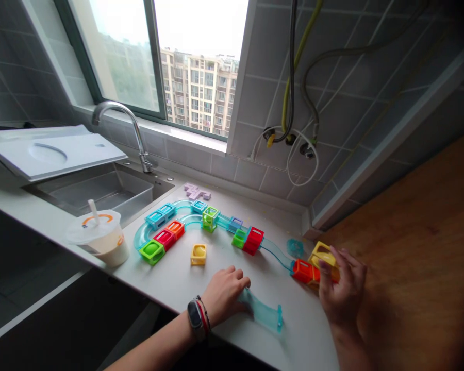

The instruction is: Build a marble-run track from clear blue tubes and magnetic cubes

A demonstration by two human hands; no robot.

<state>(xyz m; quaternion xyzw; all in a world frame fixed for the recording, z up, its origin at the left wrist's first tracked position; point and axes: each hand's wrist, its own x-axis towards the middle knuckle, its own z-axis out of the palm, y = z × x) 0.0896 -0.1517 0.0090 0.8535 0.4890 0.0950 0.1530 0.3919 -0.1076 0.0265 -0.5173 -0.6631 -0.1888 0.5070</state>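
Note:
My left hand (225, 292), with a watch at the wrist, is closed on one end of a translucent teal marble-run track piece (266, 312) near the counter's front edge. At the right, my right hand (346, 286) has its thumb and fingers around a yellow block (320, 251), beside and partly above a red block (302, 270) and an orange block at the end of a marble run. Its curved teal track (141, 234) links a green block (152, 251), a tall green block (210, 219) and a dark red block (253, 240). A separate yellow block (198, 254) sits in front.
A lidded drink cup with a straw (114, 247) stands at the counter's left front edge. Behind it are a steel sink (112, 185), a faucet (139, 134) and a white panel (58, 149). Small lilac pieces (196, 192) and a teal piece (295, 248) lie near the wall.

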